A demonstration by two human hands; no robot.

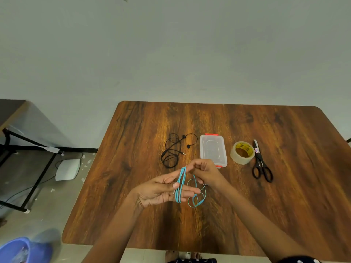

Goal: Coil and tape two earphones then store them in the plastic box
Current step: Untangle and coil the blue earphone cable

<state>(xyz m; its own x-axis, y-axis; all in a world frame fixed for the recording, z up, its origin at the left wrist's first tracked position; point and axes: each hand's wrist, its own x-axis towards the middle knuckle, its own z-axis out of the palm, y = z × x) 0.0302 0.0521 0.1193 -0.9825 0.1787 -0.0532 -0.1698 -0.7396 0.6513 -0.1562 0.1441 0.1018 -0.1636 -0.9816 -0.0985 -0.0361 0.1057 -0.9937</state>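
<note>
The left hand holds its fingers straight as a former for the blue earphone, looped round them above the table; the right hand pinches the cord, feeding turns. The black earphone lies loose beside the closed plastic box, waiting.

tape roll print, scissors label, both illegible

wooden table | black earphones | plastic box | tape roll | scissors

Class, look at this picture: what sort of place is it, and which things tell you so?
Probably a plain indoor workroom or office, not a workshop. A bare painted wall backs a wood-grain table, a second metal-framed desk stands alongside, and a white device with cables sits on the floor.
</note>
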